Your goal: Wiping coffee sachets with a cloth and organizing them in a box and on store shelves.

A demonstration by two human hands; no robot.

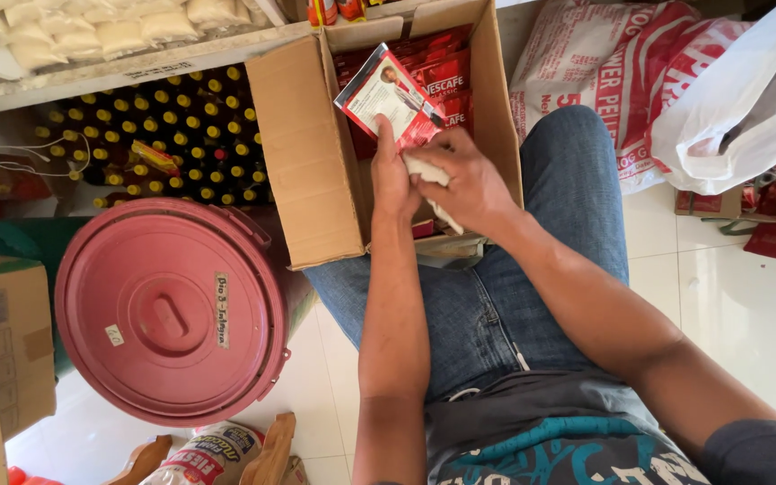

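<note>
I see my left hand (pixel 394 175) pinching a red sachet (pixel 390 97) above the box (pixel 307 153) while my right hand (pixel 471 184) grips a white scrap (pixel 426 171); that thin pinch could slip, dropping it among the packets.

red lidded bin (pixel 172 310), yellow-capped bottles (pixel 168 135), white bag (pixel 747 90)

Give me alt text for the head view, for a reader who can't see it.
Seated person's left hand lifts a red and white sachet from an open cardboard box of red sachets, while the right hand holds a white cloth. A red lidded bucket stands to the left.
</note>
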